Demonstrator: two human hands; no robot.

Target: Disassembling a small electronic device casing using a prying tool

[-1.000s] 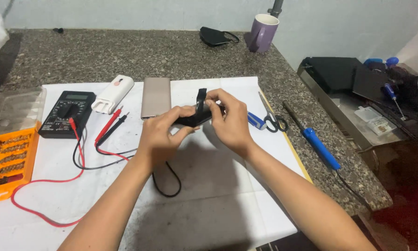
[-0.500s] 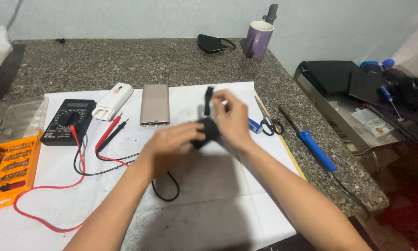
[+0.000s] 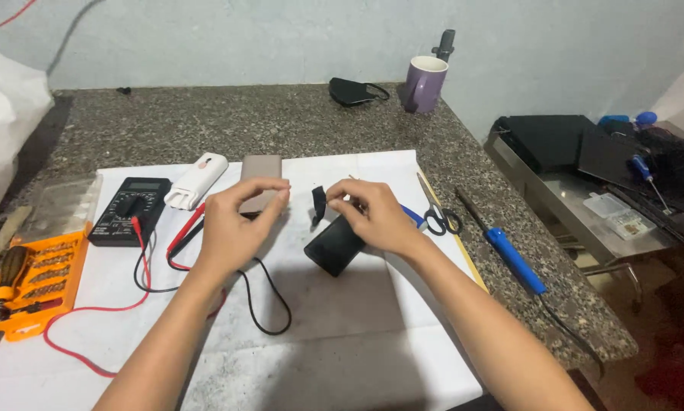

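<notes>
The hands have parted. The right hand (image 3: 372, 221) now grips the black device (image 3: 334, 246) alone; the left hand (image 3: 239, 224) hovers, fingers loosely curled, holding nothing.

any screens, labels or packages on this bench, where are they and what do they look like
Multimeter: left on the white sheet, left of the left hand; black slab, small grey screen on top, round dial below.
Bit set case: far left edge; orange tray with rows of bits, clear lid behind it.
Small plastic boxes: side table at right; clear, pale contents.
Black device in the right hand: no screen or label visible.
</notes>
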